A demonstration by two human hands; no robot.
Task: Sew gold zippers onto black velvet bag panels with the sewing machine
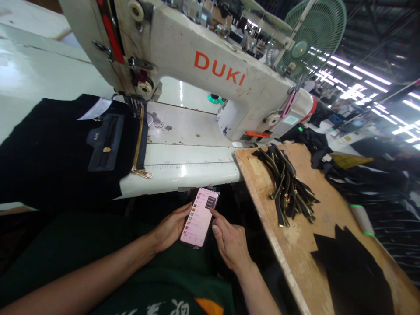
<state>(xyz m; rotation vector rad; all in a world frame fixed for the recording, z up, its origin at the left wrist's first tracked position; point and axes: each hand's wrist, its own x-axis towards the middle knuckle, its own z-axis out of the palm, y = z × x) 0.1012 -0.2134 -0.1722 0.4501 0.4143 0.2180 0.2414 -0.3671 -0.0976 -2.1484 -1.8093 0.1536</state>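
My left hand (172,227) is closed around the left edge and back of a smartphone (195,225), tilted in my lap below the machine table's front edge. Its pink screen shows a list with a small dark pop-up menu near the top right. The index finger of my right hand (231,240) is stretched to the screen by that menu; it holds nothing, with the thumb apart and the other fingers curled. At the left, a black fabric piece (65,153) lies under the presser foot of the sewing machine (183,48), along with a gold-toothed zipper (140,140).
A wooden side table (259,179) stands to the right, bearing a bundle of black zippers (288,188) and dark fabric pieces (354,271). A thread cone (361,218) lies by its far edge. Behind the machine stands a green fan (315,39).
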